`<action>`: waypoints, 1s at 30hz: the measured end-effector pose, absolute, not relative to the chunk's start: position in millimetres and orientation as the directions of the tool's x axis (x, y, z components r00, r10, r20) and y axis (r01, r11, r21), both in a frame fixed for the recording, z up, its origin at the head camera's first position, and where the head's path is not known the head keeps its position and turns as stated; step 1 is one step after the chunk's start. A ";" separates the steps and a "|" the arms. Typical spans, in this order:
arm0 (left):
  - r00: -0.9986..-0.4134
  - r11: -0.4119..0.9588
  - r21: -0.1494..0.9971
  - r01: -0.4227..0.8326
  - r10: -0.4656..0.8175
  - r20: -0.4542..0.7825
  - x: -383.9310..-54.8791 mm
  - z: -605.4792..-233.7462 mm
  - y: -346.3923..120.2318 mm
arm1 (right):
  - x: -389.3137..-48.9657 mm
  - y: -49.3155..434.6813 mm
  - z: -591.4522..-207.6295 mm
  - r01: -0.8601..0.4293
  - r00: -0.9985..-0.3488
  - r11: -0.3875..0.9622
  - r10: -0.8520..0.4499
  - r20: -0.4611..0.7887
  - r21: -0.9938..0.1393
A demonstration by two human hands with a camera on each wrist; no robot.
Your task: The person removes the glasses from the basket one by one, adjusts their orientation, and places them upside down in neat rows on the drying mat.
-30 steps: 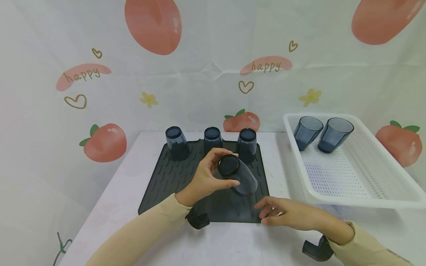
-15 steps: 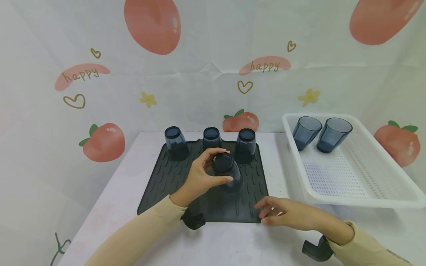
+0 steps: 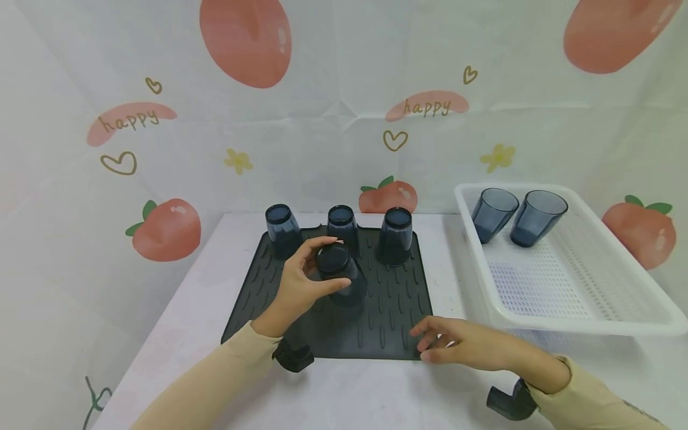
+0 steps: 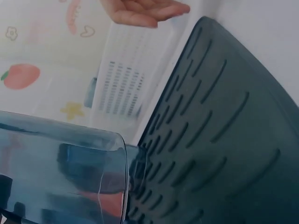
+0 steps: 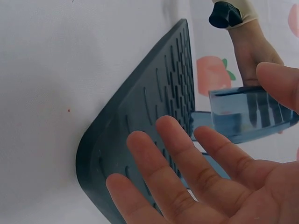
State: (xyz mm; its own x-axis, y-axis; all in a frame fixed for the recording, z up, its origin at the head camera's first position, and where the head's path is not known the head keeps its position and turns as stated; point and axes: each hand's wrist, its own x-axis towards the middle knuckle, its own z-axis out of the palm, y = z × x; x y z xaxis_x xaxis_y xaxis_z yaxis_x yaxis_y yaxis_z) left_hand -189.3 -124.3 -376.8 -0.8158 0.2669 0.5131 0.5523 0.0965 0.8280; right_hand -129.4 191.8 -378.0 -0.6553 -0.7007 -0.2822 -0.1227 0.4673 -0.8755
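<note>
My left hand [image 3: 292, 289] grips a blue-tinted drinking glass [image 3: 333, 258] near its base, thumb on the near side and fingers on the far side. The glass is upside down over the middle of a dark ribbed drying mat [image 3: 376, 328]. In the right wrist view, a narrow gap shows between the rim of this glass [image 5: 233, 114] and the mat. Three like glasses stand inverted along the mat's back edge: left [image 3: 283, 230], middle [image 3: 342, 224] and right [image 3: 396, 236]. My right hand [image 3: 467, 343] hovers at the mat's front right corner, fingers loosely bent, holding nothing.
A white perforated plastic basket [image 3: 591, 327] stands on the right of the table. Two blue glasses lean mouth-up at its back left, one [image 3: 495, 215] beside the other [image 3: 539, 218]. A printed cloth [image 3: 301, 143] hangs behind the table.
My left hand has carried the inverted glass leftward over the mat, and the glass has turned from tilted to nearly upright. My right hand has stayed in place.
</note>
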 end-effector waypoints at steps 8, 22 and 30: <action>-0.848 0.111 0.851 0.513 0.219 0.483 -191.4 -387.4 -146.3 | -128.7 191.9 -375.3 -0.125 -0.656 0.468 -0.701 -0.281 -0.875; -0.857 0.116 0.849 0.515 0.069 0.511 -183.7 -381.6 -189.3 | -126.5 193.5 -379.1 -0.142 -0.667 0.456 -0.700 -0.255 -0.879; -0.853 0.118 0.848 0.517 -0.016 0.522 -186.6 -375.4 -206.3 | -126.4 194.8 -381.0 -0.146 -0.671 0.459 -0.697 -0.254 -0.876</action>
